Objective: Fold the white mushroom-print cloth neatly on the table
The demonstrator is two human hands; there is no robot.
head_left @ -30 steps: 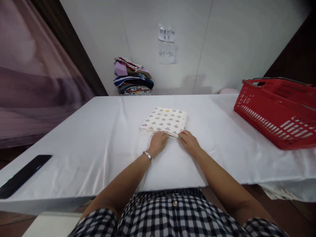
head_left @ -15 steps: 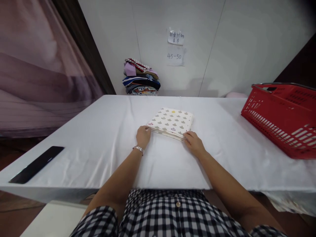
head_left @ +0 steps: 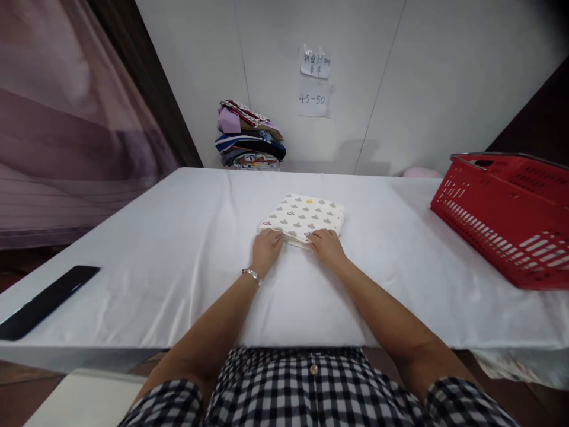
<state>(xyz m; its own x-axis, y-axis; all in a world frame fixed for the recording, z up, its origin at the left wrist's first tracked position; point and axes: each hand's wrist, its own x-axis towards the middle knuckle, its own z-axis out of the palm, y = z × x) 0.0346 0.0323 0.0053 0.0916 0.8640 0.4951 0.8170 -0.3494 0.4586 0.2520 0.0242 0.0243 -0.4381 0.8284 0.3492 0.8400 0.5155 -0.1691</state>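
both hands press flat on the near edge of the folded patterned cloth [head_left: 304,216], left hand [head_left: 267,249] at 7 o'clock of it, right hand [head_left: 326,248] at 5, fingers spread and holding nothing. it lies mid-table [head_left: 178,249], red basket [head_left: 507,207] at 3 o'clock. this looks like the final smoothing; next likely calls for sliding fingers underneath to lift it square.

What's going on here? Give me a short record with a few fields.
left hand: rests on near edge of folded patterned cloth
right hand: rests on the same edge
surface: white table
right side: red basket
far left: stack of folded clothes by the wall
near left: dark flat object
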